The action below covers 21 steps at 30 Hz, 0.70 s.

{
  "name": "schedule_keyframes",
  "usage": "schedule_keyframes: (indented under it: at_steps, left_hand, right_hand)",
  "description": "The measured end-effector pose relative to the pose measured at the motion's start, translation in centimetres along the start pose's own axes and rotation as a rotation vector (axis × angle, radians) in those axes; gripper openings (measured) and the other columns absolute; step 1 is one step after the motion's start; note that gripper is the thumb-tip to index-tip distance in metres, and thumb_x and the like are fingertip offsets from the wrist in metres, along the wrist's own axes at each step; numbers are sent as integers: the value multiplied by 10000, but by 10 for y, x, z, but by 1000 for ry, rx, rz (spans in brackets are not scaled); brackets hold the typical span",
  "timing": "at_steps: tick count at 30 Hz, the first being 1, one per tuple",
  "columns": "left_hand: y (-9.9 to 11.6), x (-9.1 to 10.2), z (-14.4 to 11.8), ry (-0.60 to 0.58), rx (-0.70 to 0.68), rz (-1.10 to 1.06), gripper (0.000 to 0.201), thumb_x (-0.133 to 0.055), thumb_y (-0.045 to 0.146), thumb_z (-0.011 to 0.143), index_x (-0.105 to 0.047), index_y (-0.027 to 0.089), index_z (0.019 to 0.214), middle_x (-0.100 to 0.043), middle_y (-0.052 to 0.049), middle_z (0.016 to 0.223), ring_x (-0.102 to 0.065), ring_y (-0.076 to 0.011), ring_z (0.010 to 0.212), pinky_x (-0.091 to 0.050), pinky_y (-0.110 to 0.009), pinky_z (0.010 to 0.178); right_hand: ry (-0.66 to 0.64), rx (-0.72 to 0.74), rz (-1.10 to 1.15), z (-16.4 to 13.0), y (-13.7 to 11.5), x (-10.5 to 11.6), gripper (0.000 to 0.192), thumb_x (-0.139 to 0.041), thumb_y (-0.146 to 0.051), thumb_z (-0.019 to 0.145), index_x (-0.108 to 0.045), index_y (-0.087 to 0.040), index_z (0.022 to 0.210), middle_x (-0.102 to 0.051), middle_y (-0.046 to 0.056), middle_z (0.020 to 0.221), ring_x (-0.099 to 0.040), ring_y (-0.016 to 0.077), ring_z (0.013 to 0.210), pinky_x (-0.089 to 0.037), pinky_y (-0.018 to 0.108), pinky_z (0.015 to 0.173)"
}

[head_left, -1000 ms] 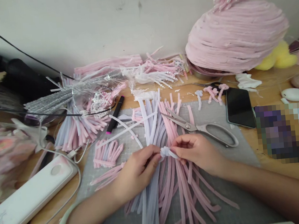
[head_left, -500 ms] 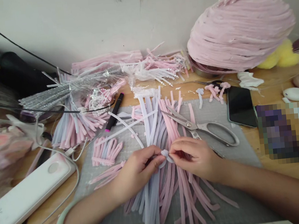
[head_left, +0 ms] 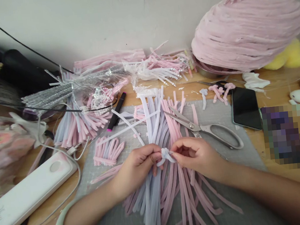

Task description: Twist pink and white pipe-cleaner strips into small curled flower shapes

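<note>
Between my two hands is a small pale blue pipe-cleaner flower (head_left: 165,154), its short loose ends hanging below. My left hand (head_left: 141,164) pinches its left side between thumb and forefinger. From the right, my right hand (head_left: 196,154) grips it with thumb and fingertips. Beneath both hands lie long pale blue pipe cleaners (head_left: 151,200) and pink pipe cleaners (head_left: 186,201), fanned over a grey cutting mat (head_left: 112,220). Scissors (head_left: 207,130) with metal handles rest partly open just beyond my right hand. To the left sits a bundle of folded pink and blue pieces (head_left: 108,151).
A black marker (head_left: 116,111) lies at the mat's back edge. At right are a phone (head_left: 245,108) and small finished pipe-cleaner flowers (head_left: 218,92). A white power bank (head_left: 33,196) with a cable is at left. A big pink bundle (head_left: 248,34) stands at the back right.
The pale blue piece has turned in my fingers, so its petals now face up and its ends spread below. My hands have drawn slightly apart. The view has shifted a little.
</note>
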<state>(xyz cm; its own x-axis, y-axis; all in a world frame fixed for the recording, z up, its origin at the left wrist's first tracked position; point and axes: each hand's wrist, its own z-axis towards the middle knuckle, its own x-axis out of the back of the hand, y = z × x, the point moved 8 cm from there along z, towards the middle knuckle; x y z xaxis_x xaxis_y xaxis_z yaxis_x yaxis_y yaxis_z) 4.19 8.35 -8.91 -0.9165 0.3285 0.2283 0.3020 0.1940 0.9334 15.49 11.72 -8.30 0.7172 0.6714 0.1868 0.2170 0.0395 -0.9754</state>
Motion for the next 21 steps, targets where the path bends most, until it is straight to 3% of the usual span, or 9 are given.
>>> schedule_keyframes:
  at_steps: [5,12,21]
  left_hand:
    - [10,-6,-2,-46,-71,206,228,-384,270,866,-563,153,785,-547,15,633,-493,-90,568,-399,-199,570]
    - [18,-13,-6,-49,-141,454,173,-382,186,821,-532,169,738,-571,-8,678,-513,-116,631,-396,-213,585]
    - [15,-15,-7,-83,-132,450,179,-373,167,814,-523,169,718,-550,7,656,-489,-102,609,-379,-202,574]
  right_hand:
    - [-25,83,-138,-1,-11,-5,258,-626,-264,709,-557,-169,939,-573,12,811,-519,87,649,-432,192,599]
    - [28,188,-292,0,-20,-6,94,-578,-134,660,-532,-173,733,-502,-46,636,-410,56,540,-342,157,511]
    - [-2,166,-288,0,-16,-12,111,-538,-89,600,-466,-172,619,-406,-65,555,-345,49,497,-293,158,465]
